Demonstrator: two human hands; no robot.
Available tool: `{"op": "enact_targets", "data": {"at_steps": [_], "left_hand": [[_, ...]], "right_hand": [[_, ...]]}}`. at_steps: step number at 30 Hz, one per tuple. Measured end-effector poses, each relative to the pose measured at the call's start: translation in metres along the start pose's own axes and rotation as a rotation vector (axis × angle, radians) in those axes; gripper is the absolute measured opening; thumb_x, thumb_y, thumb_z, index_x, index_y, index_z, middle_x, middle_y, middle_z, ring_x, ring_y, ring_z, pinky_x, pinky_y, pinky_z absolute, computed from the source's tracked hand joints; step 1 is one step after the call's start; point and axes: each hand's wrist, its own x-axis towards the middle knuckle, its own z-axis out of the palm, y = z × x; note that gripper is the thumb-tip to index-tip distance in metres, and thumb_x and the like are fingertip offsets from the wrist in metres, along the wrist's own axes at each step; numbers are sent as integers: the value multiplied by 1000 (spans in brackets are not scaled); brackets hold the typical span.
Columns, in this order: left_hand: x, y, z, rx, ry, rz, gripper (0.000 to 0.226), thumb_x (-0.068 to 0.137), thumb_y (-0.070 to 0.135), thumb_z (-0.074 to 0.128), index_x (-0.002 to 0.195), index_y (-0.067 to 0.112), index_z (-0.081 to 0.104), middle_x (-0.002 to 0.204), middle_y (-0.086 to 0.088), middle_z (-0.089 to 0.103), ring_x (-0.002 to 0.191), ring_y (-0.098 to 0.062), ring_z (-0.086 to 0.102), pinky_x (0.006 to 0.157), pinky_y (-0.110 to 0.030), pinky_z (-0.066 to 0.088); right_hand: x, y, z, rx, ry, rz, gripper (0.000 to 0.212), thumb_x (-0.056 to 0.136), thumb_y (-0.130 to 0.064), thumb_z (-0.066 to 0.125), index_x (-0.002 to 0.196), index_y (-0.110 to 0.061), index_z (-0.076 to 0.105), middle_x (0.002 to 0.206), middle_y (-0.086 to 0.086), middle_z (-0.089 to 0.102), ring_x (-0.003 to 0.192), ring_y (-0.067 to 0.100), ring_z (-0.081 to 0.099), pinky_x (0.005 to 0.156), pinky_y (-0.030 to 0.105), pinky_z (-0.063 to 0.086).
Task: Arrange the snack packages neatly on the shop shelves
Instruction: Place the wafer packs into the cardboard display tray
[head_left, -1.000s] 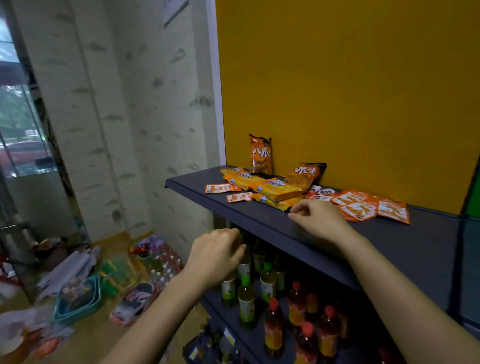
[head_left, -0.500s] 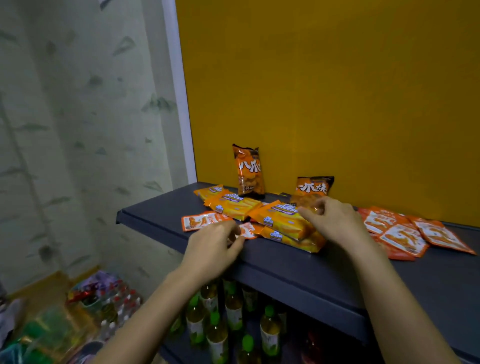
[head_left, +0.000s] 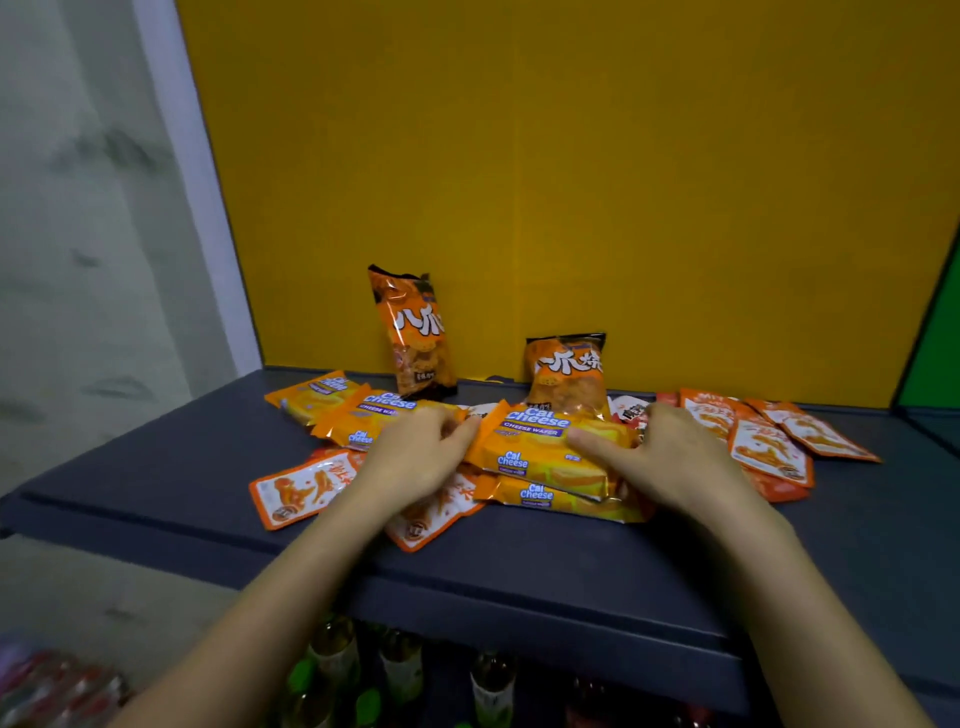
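The top wafer pack (head_left: 535, 447) lies flat on the shelf (head_left: 156, 467), just in front of the short snack bag (head_left: 566, 371), stacked on a second wafer pack (head_left: 550, 499). The left grip (head_left: 415, 457), in front and to the left of that bag, pinches the top pack's left end. The right grip (head_left: 670, 457), in front and to the right of the bag, grasps the pack's right end with the thumb laid across its top face.

Left grip (head_left: 421, 460) and right grip (head_left: 670, 460) are bare, forearms (head_left: 270, 597) too
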Motion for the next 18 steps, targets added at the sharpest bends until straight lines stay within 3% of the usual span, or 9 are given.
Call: {"op": "enact_targets", "data": {"at_steps": [2, 6, 8, 11, 15, 18], "left_hand": [[6, 0, -2, -96, -132, 11, 43, 96, 43, 39, 72, 11, 56, 74, -5, 55, 77, -20, 53, 61, -28, 35], [11, 3, -5, -152, -220, 94, 43, 92, 44, 46, 92, 6, 65, 90, -11, 65, 84, -20, 59, 70, -31, 44], [13, 7, -3, -88, -197, 174, 45, 91, 46, 47, 95, 5, 66, 95, -12, 64, 89, -22, 58, 78, -38, 45], [13, 13, -2, -66, -185, 276, 43, 91, 45, 47, 95, 6, 66, 96, -8, 61, 88, -18, 52, 78, -34, 41], [14, 18, -3, -243, -307, 313, 33, 96, 35, 43, 113, 16, 64, 108, -2, 53, 98, -10, 46, 83, -24, 35], [18, 13, -3, -339, -369, 287, 33, 97, 29, 41, 126, 20, 56, 128, 0, 52, 109, -9, 45, 88, -20, 32]], "right_hand": [[-1, -1, 1, 38, -50, 63, 68, 72, -72, 53, 92, -8, 56, 94, 11, 60, 81, 22, 55, 73, 36, 46], [-6, -2, 5, 290, -152, 169, 69, 72, -66, 59, 112, -10, 56, 107, 4, 62, 94, 20, 60, 88, 37, 51], [-10, -3, 8, 447, -126, 203, 62, 75, -57, 64, 119, -16, 52, 106, -1, 60, 92, 15, 60, 78, 30, 51], [-15, -4, 11, 695, -44, 251, 60, 79, -37, 69, 129, -15, 45, 99, -4, 54, 75, 4, 55, 61, 20, 44], [-19, 2, 10, 939, 70, 367, 62, 80, -24, 71, 133, -14, 40, 107, 4, 57, 73, 11, 58, 57, 24, 46], [-21, 10, 4, 1077, 88, 429, 42, 82, -18, 67, 120, -10, 51, 86, 6, 69, 62, 14, 66, 47, 24, 54]]}}
